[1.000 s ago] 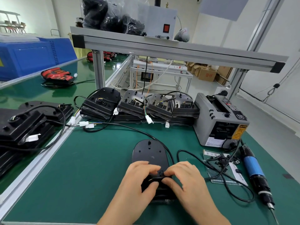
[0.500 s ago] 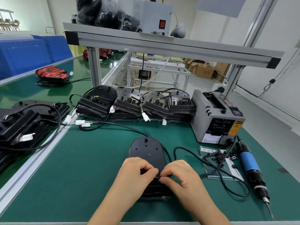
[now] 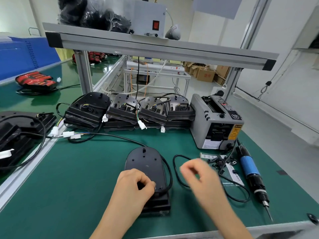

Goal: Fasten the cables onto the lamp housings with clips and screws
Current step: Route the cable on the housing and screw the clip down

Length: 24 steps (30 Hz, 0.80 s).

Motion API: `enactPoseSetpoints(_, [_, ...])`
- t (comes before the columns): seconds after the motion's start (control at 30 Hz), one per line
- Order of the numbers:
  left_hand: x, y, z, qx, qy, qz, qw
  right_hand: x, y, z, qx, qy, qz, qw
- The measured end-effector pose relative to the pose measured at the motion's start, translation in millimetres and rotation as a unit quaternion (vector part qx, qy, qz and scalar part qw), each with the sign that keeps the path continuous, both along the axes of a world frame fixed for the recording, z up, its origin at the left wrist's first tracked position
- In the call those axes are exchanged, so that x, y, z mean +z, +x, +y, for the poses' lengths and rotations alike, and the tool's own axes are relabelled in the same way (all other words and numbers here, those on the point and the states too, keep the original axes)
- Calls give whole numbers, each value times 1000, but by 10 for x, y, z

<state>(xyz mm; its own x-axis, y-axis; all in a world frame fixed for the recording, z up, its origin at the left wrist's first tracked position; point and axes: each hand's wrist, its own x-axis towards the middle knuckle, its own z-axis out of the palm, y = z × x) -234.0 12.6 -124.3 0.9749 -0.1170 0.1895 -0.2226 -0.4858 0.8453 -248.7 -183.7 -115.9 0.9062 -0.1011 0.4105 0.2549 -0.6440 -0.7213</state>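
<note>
Here, a black, round-ended plastic lamp housing [image 3: 145, 166] lies flat on the green-matted table [image 3: 77, 178], just in front of the person. A thin black cable [image 3: 170, 176] hugs its right edge and runs under the near end. The left hand [image 3: 136, 185] rests on the near half of the housing with its fingers [image 3: 131, 175] curled and the thumb tip meeting the forefinger over a dark spot. I cannot tell whether they pinch the cable, a clip or only press on the shell.

The right hand [image 3: 202, 176] is blurred and hangs above the table, just right of the housing and apart from it. Its fingers are loosely curled, thumb and forefinger tips close together. I cannot tell whether anything small sits between them.

Beyond the right hand a scatter of small black clips [image 3: 222, 162] lies on a white printed sheet [image 3: 233, 175]. Right of that lies a blue-bodied electric screwdriver [image 3: 250, 171], its bit pointing toward the near edge.

A grey boxy tape dispenser [image 3: 215, 121] stands behind the clips. Left of it, a row of stacked black lamp housings [image 3: 131, 109] lines the back of the table, with white plug connectors [image 3: 69, 134] trailing from their wires.
</note>
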Motion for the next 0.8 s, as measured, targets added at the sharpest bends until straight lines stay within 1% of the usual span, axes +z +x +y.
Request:
enactPoseSetpoints(0.03, [0, -5, -4, 1, 2, -2, 1000, 40, 53, -156, -59, -14, -12, 998])
enactPoseSetpoints(0.07, [4, -11, -8, 4, 5, -5, 1000, 85, 123, -330, -114, -58, -5, 992])
enactPoseSetpoints(0.1, [7, -17, -12, 8, 6, -7, 1000, 128, 203, -505, -158, -128, 28, 979])
enactPoseSetpoints(0.13, [12, -24, -16, 12, 7, -8, 1000, 164, 289, -661, -188, -211, 81, 956])
enactPoseSetpoints(0.2, [16, -31, -21, 16, 8, -10, 1000, 175, 450, -881, -208, -353, 190, 892])
enactPoseSetpoints(0.23, [16, -33, -21, 16, 7, -10, 1000, 163, 511, -947, -206, -399, 225, 865])
enactPoseSetpoints(0.27, [17, -36, -22, 15, 5, -9, 1000, 150, 557, -987, -205, -431, 247, 844])
enactPoseSetpoints(0.33, [19, -39, -21, 15, 0, -9, 1000, 129, 631, -1016, -204, -464, 261, 822])
enactPoseSetpoints(0.5, [15, -36, -20, 15, -1, -12, 1000, 43, 739, -1019, -205, -504, 267, 795])
enactPoseSetpoints(0.67, [12, -27, -15, 15, 2, -19, 1000, -52, 748, -1047, -225, -503, 239, 800])
enactPoseSetpoints(0.73, [10, -22, -11, 16, 2, -17, 1000, -48, 730, -1043, -229, -483, 227, 814])
enactPoseSetpoints(0.8, [13, -14, -5, 16, 2, -17, 1000, 24, 685, -1011, -225, -438, 202, 847])
